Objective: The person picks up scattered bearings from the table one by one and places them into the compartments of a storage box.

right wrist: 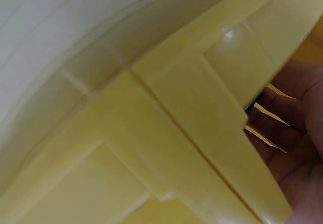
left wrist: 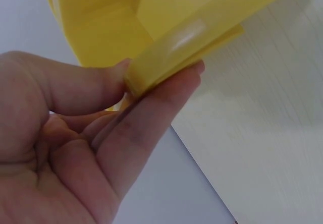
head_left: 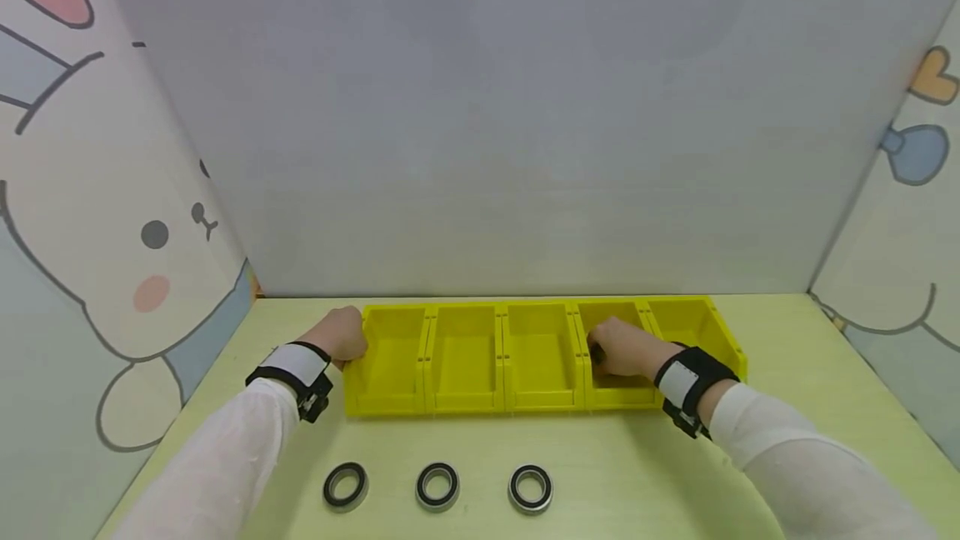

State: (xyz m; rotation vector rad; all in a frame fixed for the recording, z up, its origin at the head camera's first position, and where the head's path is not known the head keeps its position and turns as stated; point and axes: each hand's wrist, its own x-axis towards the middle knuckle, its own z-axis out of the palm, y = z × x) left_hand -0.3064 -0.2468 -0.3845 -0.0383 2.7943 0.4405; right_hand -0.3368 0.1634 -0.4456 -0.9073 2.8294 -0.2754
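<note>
A row of joined yellow bins [head_left: 467, 397] stands on the table. My left hand [head_left: 347, 335] grips the outer wall of the leftmost bin [left wrist: 181, 42], thumb on one side and fingers on the other in the left wrist view. My right hand [head_left: 622, 347] reaches down into the fourth bin from the left, its fingers curled round a dark bearing [head_left: 597, 354] that is mostly hidden. In the right wrist view the bin walls cover much of that hand [right wrist: 298, 128], and only a sliver of the dark bearing shows.
Three ball bearings lie flat in a row before the bins: a left one [head_left: 346, 487], a middle one [head_left: 437, 487] and a right one [head_left: 530, 488]. The pale table [head_left: 592, 515] meets a grey back wall [head_left: 510, 148]. Cartoon-printed panels flank both sides.
</note>
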